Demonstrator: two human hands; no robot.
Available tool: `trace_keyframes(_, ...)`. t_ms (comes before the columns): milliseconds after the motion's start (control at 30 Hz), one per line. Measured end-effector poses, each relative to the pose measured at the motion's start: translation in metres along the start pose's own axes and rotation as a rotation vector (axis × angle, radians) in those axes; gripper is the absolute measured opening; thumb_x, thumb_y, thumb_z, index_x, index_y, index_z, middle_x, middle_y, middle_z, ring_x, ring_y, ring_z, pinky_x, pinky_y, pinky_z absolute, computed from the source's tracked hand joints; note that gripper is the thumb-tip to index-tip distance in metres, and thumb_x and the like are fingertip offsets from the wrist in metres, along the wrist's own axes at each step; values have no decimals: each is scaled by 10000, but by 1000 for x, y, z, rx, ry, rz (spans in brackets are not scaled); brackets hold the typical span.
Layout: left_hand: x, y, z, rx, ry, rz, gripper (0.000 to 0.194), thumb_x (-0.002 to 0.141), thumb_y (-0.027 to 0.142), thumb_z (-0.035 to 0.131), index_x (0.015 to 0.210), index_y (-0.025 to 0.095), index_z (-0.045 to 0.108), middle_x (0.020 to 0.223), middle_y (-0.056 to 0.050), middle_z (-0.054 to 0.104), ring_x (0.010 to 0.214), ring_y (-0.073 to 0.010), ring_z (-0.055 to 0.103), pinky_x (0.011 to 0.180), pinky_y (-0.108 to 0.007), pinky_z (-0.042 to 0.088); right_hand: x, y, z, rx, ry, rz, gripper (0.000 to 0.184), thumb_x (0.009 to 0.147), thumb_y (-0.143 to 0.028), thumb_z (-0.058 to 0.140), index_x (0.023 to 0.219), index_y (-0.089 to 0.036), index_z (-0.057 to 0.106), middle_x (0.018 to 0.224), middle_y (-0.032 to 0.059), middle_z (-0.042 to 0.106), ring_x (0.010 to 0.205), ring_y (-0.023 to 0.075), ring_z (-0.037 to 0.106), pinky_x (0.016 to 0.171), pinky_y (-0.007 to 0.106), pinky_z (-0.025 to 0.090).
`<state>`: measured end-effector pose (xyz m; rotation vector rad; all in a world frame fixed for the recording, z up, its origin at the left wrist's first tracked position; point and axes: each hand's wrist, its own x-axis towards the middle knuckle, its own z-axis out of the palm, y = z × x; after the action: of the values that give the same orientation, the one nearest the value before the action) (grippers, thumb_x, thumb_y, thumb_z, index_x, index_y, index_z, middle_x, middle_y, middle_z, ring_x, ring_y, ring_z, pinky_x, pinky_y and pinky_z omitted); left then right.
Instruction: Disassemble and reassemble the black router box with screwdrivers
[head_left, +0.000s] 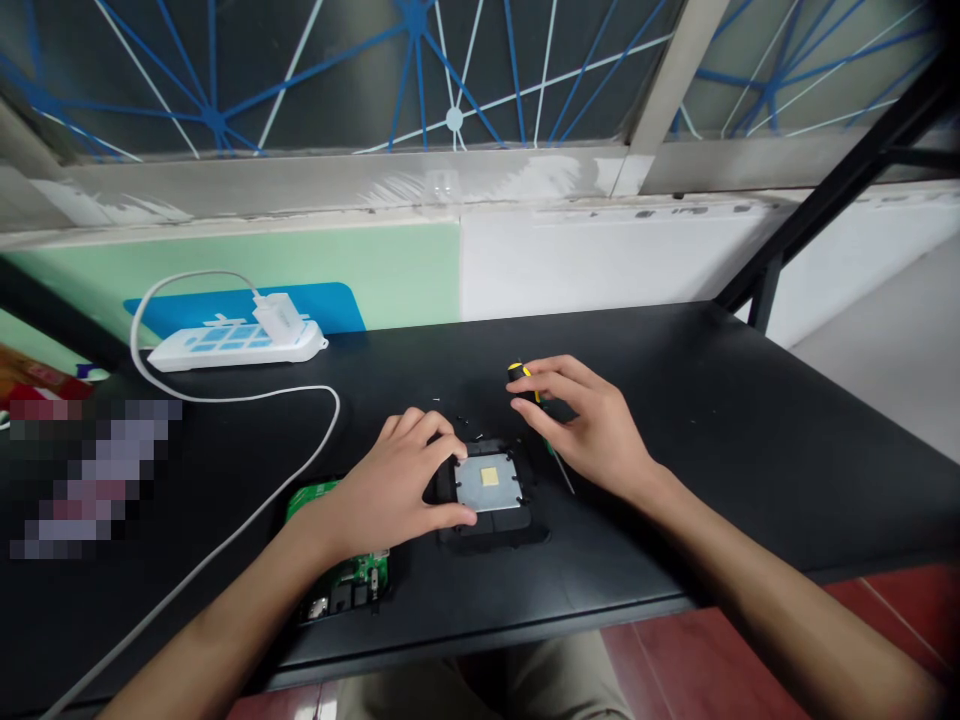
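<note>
My right hand (589, 415) pinches a small yellow-and-black screwdriver (517, 372) between thumb and fingers. Its thin shaft emerges below the hand and slants down to the right, apart from the casing. My left hand (405, 475) grips the left side of a black plastic casing (502, 521), index finger and thumb at the left corners of its metal plate. This silvery plate (472, 490) carries a pale yellow square pad (490, 477) in its middle. A green circuit board (371, 578) in a dark housing lies partly hidden under my left wrist.
Several tiny screws (460, 420) lie behind the casing on the black table (645, 350). A white power strip (232, 345) with a plugged-in charger (279, 318) stands at the back left. Its white cable (247, 520) runs across the left side. The table's front edge is close.
</note>
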<state>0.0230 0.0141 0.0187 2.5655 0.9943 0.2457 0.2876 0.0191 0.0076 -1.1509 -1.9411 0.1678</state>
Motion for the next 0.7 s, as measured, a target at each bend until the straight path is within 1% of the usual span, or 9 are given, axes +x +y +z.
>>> trace_keyframes(67, 0, 0, 0, 4, -1, 0, 428, 873, 484, 807, 1155, 230, 609, 1223, -51, 565, 1102, -282, 483, 941, -437, 380, -1, -2, -1, 92, 54, -34, 158, 932, -236, 681, 1081, -253, 729, 1149, 60, 696, 844, 132, 671, 744, 329, 594)
trace_keyframes(133, 0, 0, 0, 6, -6, -1, 429, 876, 483, 806, 1159, 229, 606, 1226, -51, 564, 1102, -282, 483, 942, -440, 381, -2, -4, -1, 180, 111, -37, 276, 914, -195, 695, 1176, -281, 692, 1131, 42, 672, 757, 103, 620, 692, 308, 581)
trace_keyframes(233, 2, -1, 1, 6, -11, -5, 434, 877, 488, 804, 1164, 231, 603, 1231, -50, 561, 1104, -282, 481, 944, -446, 386, -4, -8, 0, 278, 237, -16, 506, 897, -166, 700, 1358, -348, 597, 1133, 27, 596, 724, 90, 596, 676, 306, 589)
trace_keyframes(300, 2, -1, 1, 3, -13, -7, 438, 877, 491, 803, 1167, 231, 601, 1235, -49, 558, 1110, -282, 480, 949, -449, 388, -5, -9, 0, 285, 332, -20, 569, 896, -176, 697, 1411, -375, 559, 1171, 35, 548, 771, 106, 630, 694, 328, 608)
trace_keyframes(367, 3, -1, 1, -2, -16, -10, 440, 877, 490, 804, 1169, 231, 599, 1237, -49, 558, 1115, -281, 480, 955, -453, 390, -5, -8, -1, 233, 410, -33, 550, 897, -207, 696, 1406, -370, 566, 1181, 47, 540, 848, 143, 653, 731, 367, 627)
trace_keyframes(433, 2, -1, 0, -6, -19, -12, 439, 877, 488, 805, 1169, 234, 599, 1241, -50, 559, 1117, -282, 482, 956, -453, 393, -3, -6, -2, 151, 470, -68, 506, 883, -228, 715, 1361, -347, 601, 1137, 53, 569, 896, 172, 640, 738, 382, 624)
trace_keyframes(533, 2, 0, 0, -7, -17, -13, 426, 876, 483, 806, 1161, 241, 602, 1239, -51, 564, 1116, -284, 486, 953, -453, 399, -1, -3, -4, 104, 547, -152, 484, 843, -204, 761, 1291, -336, 634, 1074, 49, 600, 901, 175, 611, 674, 337, 585)
trace_keyframes(600, 1, 0, 0, -12, -21, -12, 418, 871, 482, 810, 1149, 245, 608, 1234, -51, 569, 1107, -284, 494, 945, -451, 405, 1, -2, -4, 132, 577, -168, 475, 835, -183, 771, 1261, -338, 631, 1073, 46, 598, 908, 170, 615, 647, 317, 571)
trace_keyframes(700, 1, -1, -2, -31, 8, -12, 368, 905, 473, 773, 1152, 253, 611, 1224, -44, 587, 1104, -281, 513, 946, -454, 415, 2, 0, -3, 175, 567, -156, 470, 817, -177, 798, 1216, -325, 598, 1088, 37, 580, 948, 165, 631, 698, 322, 592)
